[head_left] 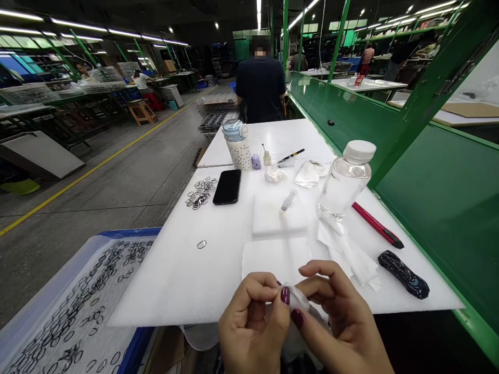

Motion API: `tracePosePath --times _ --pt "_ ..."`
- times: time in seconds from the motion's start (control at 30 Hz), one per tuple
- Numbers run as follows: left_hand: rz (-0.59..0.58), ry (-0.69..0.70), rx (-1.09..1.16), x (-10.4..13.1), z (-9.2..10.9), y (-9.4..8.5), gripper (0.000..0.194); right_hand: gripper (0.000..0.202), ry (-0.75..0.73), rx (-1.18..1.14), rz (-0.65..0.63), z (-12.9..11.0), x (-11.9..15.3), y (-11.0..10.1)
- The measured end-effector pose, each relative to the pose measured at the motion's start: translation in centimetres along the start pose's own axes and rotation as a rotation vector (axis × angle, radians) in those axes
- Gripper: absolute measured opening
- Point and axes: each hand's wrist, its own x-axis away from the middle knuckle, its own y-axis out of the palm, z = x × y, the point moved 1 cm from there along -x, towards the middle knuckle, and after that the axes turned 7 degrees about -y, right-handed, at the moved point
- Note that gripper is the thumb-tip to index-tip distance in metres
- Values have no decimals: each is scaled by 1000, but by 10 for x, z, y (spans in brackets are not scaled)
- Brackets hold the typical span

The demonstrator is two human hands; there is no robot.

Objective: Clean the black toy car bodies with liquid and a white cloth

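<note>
At the table's near edge, my left hand (253,324) pinches a thin white cloth (299,300) between thumb and forefinger. My right hand (343,319) is against the same cloth from the other side, its thumb pressed on it and its forefinger raised. Whether something small sits inside the cloth is hidden by my fingers. Just beyond the hands lies a white foam pad (278,221) with a small syringe-like tube (288,201) on it. A single thin dark ring (201,244) rests on the table to the left.
Around the white tabletop (167,280) stand a phone (227,187), a pile of rings (200,193), a dotted tumbler (237,148), a clear bottle (345,182), crumpled wipes (310,174), a red cutter (376,224) and a black bundle (403,274). A blue-edged tray (134,345) of rings sits lower left.
</note>
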Motion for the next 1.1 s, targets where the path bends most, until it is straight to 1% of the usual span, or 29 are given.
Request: tracePosePath --times 0.1,0.17,0.3,0.4,0.5,0.6,0.73,0.8,0.9,1.0,1.1 --pt "-2 6 3 -3 -2 -4 22 38 2 18 7 0 0 2" --pt "-53 33 -31 -6 -4 -8 21 35 -4 23 43 2 1 1" --pt "-170 143 -110 -11 -4 -18 19 27 -55 127 60 9 3 -5" --pt "-174 236 -145 -10 -2 -21 18 27 -69 177 57 12 3 -8" --pt "-175 330 -194 -9 1 -19 18 29 -30 166 34 14 2 -9" --pt "-198 397 -238 -10 2 -18 20 31 44 83 -2 15 2 -8" --pt "-231 384 -279 -11 4 -21 21 36 67 -130 -29 10 1 -4" --pt "-235 371 -293 -12 4 -22 21 35 55 -172 -11 6 0 -2" --pt "-225 346 -306 -12 4 -23 20 29 14 -120 34 3 0 -1" --pt "-207 317 -286 -12 3 -23 20 26 0 -45 32 4 1 -1" --pt "-195 361 -291 -12 2 -22 19 26 15 -18 6 7 1 -3"
